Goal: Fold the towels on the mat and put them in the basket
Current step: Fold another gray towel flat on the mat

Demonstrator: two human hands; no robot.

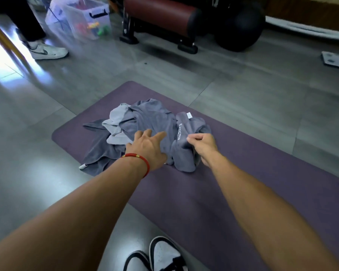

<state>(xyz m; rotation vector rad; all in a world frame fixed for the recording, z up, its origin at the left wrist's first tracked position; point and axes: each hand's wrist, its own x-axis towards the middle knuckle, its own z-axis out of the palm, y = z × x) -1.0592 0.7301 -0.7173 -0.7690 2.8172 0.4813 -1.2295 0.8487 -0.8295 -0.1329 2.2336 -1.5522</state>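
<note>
Towels [145, 124] heaped mid-mat [262, 163], right hand [204, 145] pinching one

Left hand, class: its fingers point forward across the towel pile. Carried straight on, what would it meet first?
Most likely the dark grey towel bunched just ahead of the left hand; its fingers already seem to touch it, though depth is unclear.
</note>
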